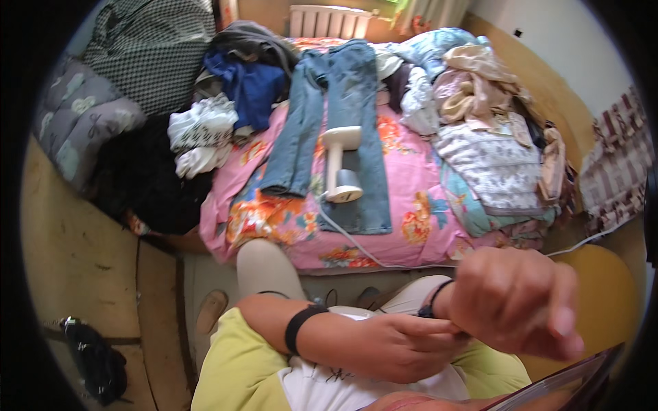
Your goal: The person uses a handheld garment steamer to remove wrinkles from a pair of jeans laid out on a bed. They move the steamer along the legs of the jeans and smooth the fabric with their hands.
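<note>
My left hand (411,346) reaches across my lap, its fingers closed at my right wrist beside a black wristband (432,303). What those fingers pinch, if anything, is hidden. Raised at the right, my right hand (517,294) is curled loosely, with nothing visible in it. Another black band (301,325) circles my left forearm. Ahead, blue jeans (295,147) lie spread on a bed with a pink floral sheet (411,164). On one leg of the jeans rests a white handheld appliance (334,164) with a grey part, its white cord (356,245) trailing right.
Clothes heap on both sides: a blue garment (250,85), a black fluffy pile (147,171), beige cloth (480,85) and a white patterned garment (490,164). A wooden cabinet (82,240) stands left. A round yellow surface (589,294) is at right. One shoe (212,309) is on the floor.
</note>
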`<state>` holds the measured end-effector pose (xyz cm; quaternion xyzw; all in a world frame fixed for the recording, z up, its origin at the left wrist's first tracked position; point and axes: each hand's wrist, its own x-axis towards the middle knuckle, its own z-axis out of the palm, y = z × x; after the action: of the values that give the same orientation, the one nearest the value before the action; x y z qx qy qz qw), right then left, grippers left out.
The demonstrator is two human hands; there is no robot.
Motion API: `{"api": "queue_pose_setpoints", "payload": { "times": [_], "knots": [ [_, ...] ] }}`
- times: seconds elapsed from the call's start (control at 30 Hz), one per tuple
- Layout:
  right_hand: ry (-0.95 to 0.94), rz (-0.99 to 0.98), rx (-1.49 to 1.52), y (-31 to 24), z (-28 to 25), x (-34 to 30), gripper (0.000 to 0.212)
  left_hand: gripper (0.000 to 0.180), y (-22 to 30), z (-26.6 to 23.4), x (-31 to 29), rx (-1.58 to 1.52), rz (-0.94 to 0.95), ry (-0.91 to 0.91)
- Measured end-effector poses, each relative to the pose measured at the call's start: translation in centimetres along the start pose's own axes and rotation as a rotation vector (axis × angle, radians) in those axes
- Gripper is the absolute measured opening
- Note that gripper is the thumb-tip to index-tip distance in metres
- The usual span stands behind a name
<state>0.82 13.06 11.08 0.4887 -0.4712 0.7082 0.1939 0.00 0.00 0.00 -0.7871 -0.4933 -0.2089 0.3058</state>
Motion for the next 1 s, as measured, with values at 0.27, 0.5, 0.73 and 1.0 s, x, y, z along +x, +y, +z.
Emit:
{"api": "queue_pose_setpoints", "payload": {
  "times": [0.27,0.5,0.73,1.0],
  "knots": [
    [0.255,-0.132,0.056,0.2,1.3,-0.7,0.014,0.032,0.7,-0.1,1.6,0.573,0.182,-0.036],
    [0.169,-0.201,0.025,-0.3,-1.1,-1.1,0.017,0.026,0.5,1.6,3.1,0.796,0.059,0.121],
    [0.164,-0.282,-0.089,-3.2,-2.7,0.0,0.021,0.028,-1.4,-1.0,3.3,0.005,-0.151,0.104],
    [0.212,-0.276,-0.111,-4.1,-2.6,-0.6,0.024,0.019,-5.0,-12.1,1.7,-0.151,-0.482,0.249]
  ]
}}
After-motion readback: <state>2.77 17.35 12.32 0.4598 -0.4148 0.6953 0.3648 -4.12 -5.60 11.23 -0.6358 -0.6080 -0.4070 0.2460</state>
